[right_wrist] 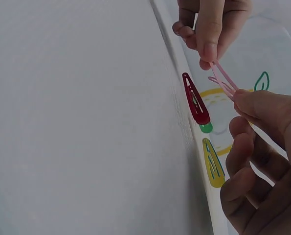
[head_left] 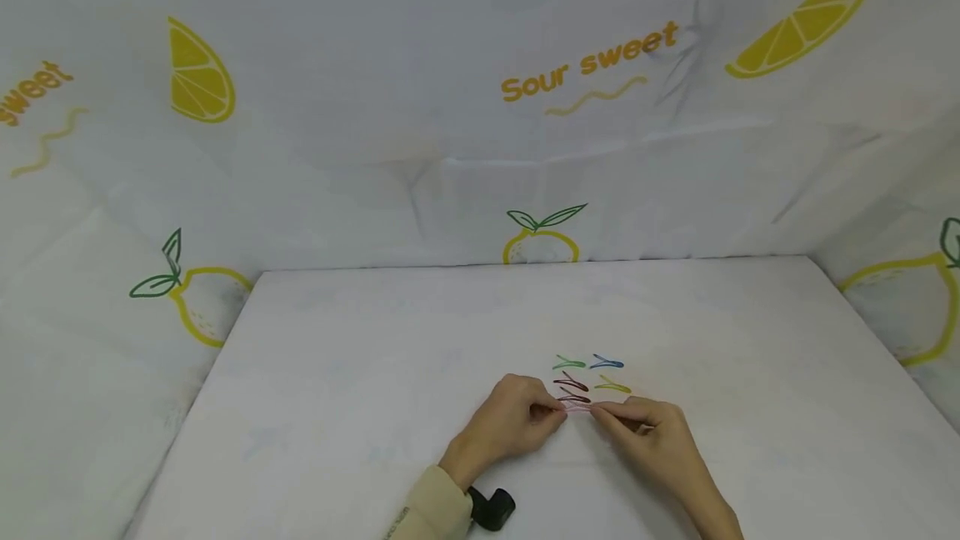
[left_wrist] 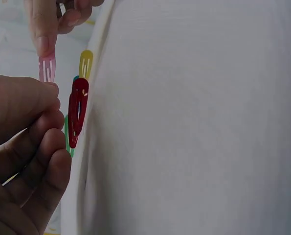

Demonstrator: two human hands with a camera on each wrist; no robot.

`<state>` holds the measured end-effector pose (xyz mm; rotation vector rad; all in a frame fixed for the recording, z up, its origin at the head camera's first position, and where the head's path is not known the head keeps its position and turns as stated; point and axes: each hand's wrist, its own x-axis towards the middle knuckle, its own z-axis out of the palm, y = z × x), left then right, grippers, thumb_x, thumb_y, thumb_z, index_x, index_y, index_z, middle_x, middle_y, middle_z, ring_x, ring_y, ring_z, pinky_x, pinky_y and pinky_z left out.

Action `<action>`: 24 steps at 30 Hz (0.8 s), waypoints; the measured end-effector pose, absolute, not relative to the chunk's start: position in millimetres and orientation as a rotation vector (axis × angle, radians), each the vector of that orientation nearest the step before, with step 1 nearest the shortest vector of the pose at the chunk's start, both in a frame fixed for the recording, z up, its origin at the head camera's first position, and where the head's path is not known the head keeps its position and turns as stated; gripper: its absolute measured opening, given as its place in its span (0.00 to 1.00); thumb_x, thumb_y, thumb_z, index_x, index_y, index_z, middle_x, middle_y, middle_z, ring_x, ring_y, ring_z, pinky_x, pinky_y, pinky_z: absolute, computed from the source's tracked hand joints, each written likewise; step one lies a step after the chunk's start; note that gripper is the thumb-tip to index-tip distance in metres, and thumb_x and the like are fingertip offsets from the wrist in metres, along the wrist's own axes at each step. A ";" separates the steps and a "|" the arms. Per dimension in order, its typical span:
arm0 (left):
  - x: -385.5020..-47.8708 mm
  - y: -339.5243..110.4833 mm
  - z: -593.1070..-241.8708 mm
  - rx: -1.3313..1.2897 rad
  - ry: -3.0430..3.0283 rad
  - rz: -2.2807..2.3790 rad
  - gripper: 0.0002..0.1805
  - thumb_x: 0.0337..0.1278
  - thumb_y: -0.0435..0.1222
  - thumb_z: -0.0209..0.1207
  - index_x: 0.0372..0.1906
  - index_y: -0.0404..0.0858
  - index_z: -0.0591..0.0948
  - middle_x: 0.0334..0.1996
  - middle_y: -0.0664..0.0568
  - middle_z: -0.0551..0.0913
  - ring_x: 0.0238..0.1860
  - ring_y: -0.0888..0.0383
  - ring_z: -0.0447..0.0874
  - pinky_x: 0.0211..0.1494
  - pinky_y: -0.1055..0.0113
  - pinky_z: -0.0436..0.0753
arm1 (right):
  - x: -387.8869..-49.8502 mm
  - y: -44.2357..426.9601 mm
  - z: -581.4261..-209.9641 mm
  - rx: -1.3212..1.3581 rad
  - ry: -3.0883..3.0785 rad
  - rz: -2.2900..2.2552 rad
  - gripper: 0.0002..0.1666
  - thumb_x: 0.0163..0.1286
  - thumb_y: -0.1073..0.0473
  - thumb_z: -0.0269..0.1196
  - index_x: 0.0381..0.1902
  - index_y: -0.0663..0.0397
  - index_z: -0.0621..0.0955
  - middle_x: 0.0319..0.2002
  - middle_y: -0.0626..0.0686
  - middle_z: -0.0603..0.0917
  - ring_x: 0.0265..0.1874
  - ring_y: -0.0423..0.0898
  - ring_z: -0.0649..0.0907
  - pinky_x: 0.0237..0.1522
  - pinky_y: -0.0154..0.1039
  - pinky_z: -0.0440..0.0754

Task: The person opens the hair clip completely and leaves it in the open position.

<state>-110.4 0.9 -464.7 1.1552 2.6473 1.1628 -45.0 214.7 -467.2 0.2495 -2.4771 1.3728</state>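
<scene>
Both hands pinch a pink snap hair clip between them, close above the white table. My left hand grips one end between thumb and forefinger. At the other end, my right hand pinches it the same way. In the right wrist view the pink clip is sprung apart, its inner strip standing away from the frame. Just beyond the hands lie two dark red clips, a yellow clip, a green clip and a blue clip, their arms spread.
The white table runs back to a white cloth wall printed with lemons and lettering. A black device sits at the left wrist, beside the beige sleeve.
</scene>
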 end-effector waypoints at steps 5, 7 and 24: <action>-106.4 19.8 -462.5 1.180 2.788 0.975 0.04 0.58 0.36 0.70 0.33 0.46 0.94 0.23 0.61 0.89 0.21 0.80 0.66 0.26 0.89 0.61 | -43.7 231.4 -467.3 0.188 -2.593 1.244 0.06 0.57 0.68 0.75 0.32 0.53 0.93 0.24 0.43 0.88 0.21 0.26 0.72 0.22 0.26 0.72; -104.7 28.9 -462.9 1.165 2.865 0.910 0.04 0.57 0.38 0.70 0.32 0.50 0.94 0.19 0.65 0.87 0.19 0.80 0.62 0.23 0.87 0.59 | -43.3 237.7 -466.5 0.155 -2.648 1.177 0.05 0.57 0.66 0.76 0.32 0.52 0.93 0.25 0.43 0.89 0.21 0.26 0.73 0.23 0.26 0.73; -101.9 62.9 -471.5 1.042 3.020 0.770 0.05 0.57 0.40 0.70 0.31 0.53 0.94 0.21 0.66 0.88 0.17 0.77 0.65 0.19 0.84 0.58 | -44.7 250.1 -462.9 -0.015 -2.816 0.947 0.05 0.59 0.62 0.76 0.33 0.56 0.93 0.16 0.39 0.78 0.15 0.29 0.67 0.18 0.30 0.68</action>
